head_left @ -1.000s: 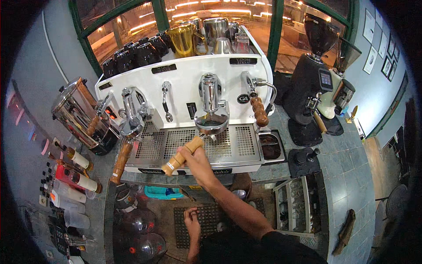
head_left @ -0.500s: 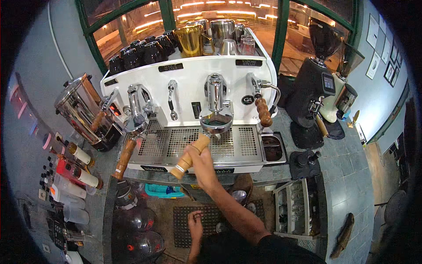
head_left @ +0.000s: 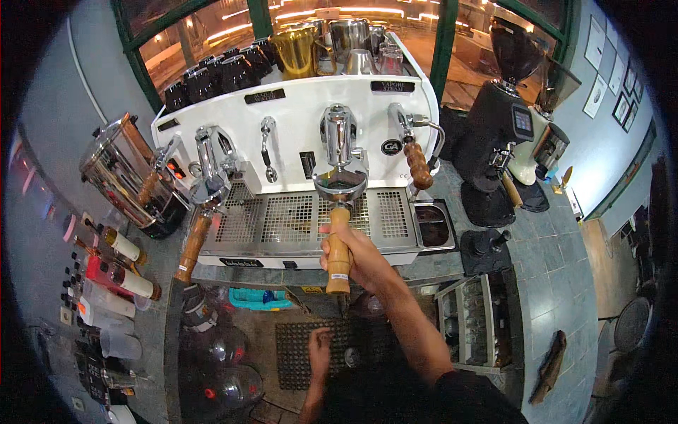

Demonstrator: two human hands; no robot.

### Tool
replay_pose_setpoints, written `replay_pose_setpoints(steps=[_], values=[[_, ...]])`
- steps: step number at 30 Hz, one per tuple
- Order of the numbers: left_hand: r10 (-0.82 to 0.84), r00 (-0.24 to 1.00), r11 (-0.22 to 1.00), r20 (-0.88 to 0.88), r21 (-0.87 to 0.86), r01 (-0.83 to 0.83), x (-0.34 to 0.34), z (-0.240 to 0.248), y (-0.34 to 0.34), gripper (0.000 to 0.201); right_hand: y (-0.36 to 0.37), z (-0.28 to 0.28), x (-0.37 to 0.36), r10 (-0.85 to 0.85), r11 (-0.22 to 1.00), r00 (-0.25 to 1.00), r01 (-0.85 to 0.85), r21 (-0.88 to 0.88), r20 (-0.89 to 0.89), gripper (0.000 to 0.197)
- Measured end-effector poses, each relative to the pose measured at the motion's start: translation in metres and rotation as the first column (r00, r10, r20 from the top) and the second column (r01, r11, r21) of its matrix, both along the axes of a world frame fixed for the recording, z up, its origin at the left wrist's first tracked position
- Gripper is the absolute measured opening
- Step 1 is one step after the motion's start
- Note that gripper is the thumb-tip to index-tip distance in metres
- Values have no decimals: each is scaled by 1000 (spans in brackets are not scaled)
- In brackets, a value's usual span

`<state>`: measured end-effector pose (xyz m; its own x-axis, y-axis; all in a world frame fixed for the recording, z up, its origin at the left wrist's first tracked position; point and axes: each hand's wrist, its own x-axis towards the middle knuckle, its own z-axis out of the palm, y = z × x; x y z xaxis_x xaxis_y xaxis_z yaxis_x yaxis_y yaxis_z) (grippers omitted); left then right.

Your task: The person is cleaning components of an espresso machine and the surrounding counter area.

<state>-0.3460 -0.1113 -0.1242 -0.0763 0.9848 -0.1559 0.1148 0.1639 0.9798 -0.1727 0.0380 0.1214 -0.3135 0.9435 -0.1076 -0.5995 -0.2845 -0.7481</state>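
My right hand (head_left: pixel 357 254) grips the wooden handle of a portafilter (head_left: pixel 339 244), whose metal head sits under the right group head (head_left: pixel 340 145) of a white espresso machine (head_left: pixel 296 124). The handle points straight back toward me. My left hand (head_left: pixel 319 350) hangs low by my body above a black rubber floor mat (head_left: pixel 311 353), holding nothing that I can see; its fingers look loosely curled. A second wooden-handled portafilter (head_left: pixel 192 244) is locked in the left group head.
Dark cups and metal pitchers (head_left: pixel 311 42) stand on top of the machine. A black grinder (head_left: pixel 498 134) stands at the right, a knock box (head_left: pixel 432 225) beside the drip tray. Bottles (head_left: pixel 106 275) line the left counter, with a metal urn (head_left: pixel 131 173) behind. Water jugs (head_left: pixel 219 367) sit on the floor.
My right hand has swung the portafilter handle from pointing left to pointing straight toward me under the group head. My left hand has stayed low.
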Motion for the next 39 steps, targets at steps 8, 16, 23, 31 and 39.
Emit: replay_pose_setpoints(steps=[8,16,23,31,39], values=[[-265,900,930,348,-155,333,19,-85,36,33,-97,-184,51,-570,784,612,604,141,548,37],[-408,912,913,-35,-26,408,78,-86,58,28,-105,-346,95,-480,667,-358,444,598,801,35],[-371,894,925,-252,-15,380,83,-115,46,48,-156,-261,79,-237,971,545,145,188,805,25],[-363,901,922,-239,51,385,156,-44,-38,59,-141,-246,95,-269,937,432,-91,339,861,60],[-739,673,651,-23,-279,706,201,22,-65,39,-198,-231,230,-538,825,55,239,512,841,35]])
